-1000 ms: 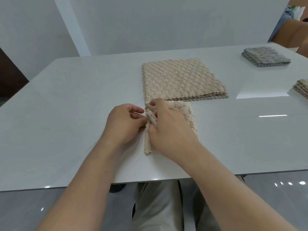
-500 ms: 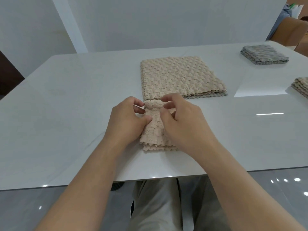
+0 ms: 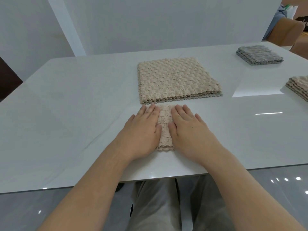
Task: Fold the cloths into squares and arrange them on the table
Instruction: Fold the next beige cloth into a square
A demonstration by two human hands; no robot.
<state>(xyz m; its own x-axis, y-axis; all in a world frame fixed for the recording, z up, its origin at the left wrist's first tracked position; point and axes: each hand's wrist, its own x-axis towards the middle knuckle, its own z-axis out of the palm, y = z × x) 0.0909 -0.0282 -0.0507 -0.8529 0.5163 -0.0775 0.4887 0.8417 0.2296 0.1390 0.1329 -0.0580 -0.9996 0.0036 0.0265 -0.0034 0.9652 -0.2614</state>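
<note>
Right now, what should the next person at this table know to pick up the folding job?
Left hand and right hand: open, flat on the small beige cloth near the table edge.
Done: that cloth looks folded; a grey stack and a beige stack sit at right.
Left: the larger beige pile just behind still needs folding smaller, then arranging.

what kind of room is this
Likely a home dining room: a glossy white table, a brown chair at its far corner, and plain white walls.
</note>
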